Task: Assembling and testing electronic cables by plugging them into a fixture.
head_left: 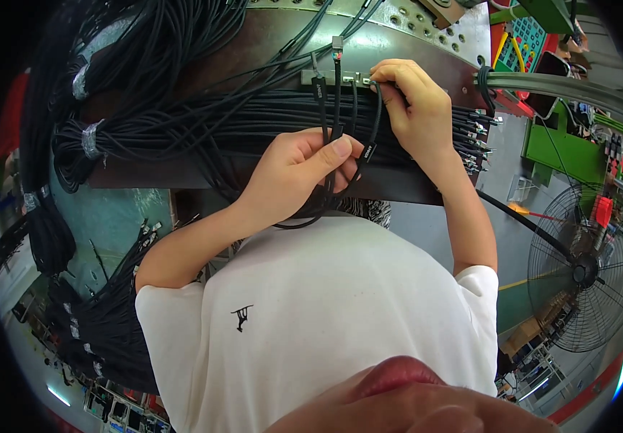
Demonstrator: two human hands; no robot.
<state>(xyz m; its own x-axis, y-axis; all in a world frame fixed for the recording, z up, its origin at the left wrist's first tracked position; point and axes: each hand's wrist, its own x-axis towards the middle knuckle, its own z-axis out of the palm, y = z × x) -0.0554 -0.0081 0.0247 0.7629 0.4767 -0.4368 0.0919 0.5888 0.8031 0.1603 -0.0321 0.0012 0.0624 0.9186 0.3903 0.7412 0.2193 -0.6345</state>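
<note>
My left hand point(298, 167) pinches a few thin black cables point(326, 119) between thumb and fingers, just above my white shirt. These cables run up to a small grey metal fixture point(333, 76) on the bench. My right hand point(414, 105) rests at the fixture's right end, fingertips gripping a black cable end point(377, 115) at the fixture. A dark brown tray point(268, 40) under both hands carries a thick row of black cables point(253, 119) lying left to right, with plug ends sticking out at the right point(474, 133).
Large taped bundles of black cables point(91, 137) lie at the left and more hang at the lower left point(98, 317). A perforated metal plate point(427, 25) is behind the tray. A standing fan point(585, 267) and green machinery point(564, 148) are to the right.
</note>
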